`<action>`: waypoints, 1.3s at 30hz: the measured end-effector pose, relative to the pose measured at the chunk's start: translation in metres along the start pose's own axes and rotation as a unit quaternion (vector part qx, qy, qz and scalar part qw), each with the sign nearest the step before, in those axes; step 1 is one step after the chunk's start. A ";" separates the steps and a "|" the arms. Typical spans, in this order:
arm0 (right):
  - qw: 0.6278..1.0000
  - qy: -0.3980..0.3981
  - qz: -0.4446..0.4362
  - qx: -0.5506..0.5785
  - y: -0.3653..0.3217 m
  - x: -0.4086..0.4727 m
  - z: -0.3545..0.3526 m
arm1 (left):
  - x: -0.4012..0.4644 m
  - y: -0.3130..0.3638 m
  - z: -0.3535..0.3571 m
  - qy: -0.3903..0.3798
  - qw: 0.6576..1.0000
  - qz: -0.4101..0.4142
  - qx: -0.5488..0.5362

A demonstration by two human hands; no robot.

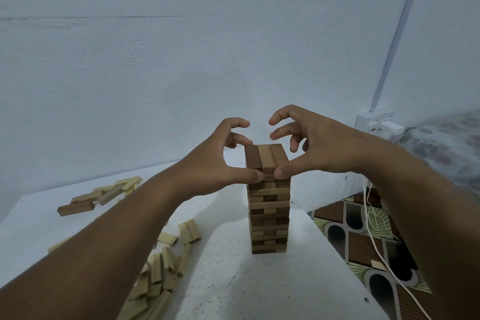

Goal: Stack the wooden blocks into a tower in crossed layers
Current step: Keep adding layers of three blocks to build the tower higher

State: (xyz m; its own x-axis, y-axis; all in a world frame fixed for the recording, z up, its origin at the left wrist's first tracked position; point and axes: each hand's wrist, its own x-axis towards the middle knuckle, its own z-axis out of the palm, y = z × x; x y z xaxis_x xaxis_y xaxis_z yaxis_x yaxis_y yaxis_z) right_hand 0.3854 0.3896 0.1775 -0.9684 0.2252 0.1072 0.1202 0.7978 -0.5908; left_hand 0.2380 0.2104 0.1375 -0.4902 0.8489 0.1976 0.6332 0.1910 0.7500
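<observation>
A tall tower of wooden blocks (269, 218) stands in crossed layers on the white table (233, 280). Its top layer (265, 156) is three blocks side by side, running away from me. My left hand (220, 163) is at the tower's upper left, its thumb pressed on the front ends of the top blocks and its fingers curled above the far left corner. My right hand (311, 148) mirrors it on the right, with its thumb on the front face and its fingers arched over the top. Neither hand holds a block.
Loose blocks lie in a heap (161, 267) at the near left and in a scatter (104, 195) further back on the left. The table's right edge drops to a patterned floor (363, 241) with a white cord (376, 236). A wall socket (374, 122) sits at the right.
</observation>
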 end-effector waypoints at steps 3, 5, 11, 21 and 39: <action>1.000 0.020 -0.011 -0.002 -0.013 0.001 -0.002 | -0.010 0.001 -0.013 0.009 1.000 0.001 0.005; 0.999 0.044 -0.027 -0.005 -0.028 0.005 0.001 | -0.022 0.000 -0.028 0.022 1.000 -0.003 0.007; 0.990 0.105 -0.096 -0.007 -0.096 0.039 0.039 | -0.066 -0.024 -0.088 0.102 0.994 -0.038 0.021; 0.992 0.011 -0.114 0.051 -0.161 0.149 0.191 | -0.139 -0.145 -0.177 0.197 0.963 -0.156 0.097; 0.960 -0.078 -0.174 -0.206 -0.116 0.264 0.349 | -0.127 -0.300 -0.178 0.101 0.933 -0.216 0.271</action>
State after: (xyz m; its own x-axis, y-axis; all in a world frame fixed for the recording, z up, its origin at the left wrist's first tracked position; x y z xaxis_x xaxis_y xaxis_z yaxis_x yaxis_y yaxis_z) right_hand 0.0392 0.1613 -0.0050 -0.9825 -0.1566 0.1008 -0.1722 0.9702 -0.1703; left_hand 0.0033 -0.0429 -0.0003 -0.8380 0.5351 0.1068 0.5331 0.7611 0.3693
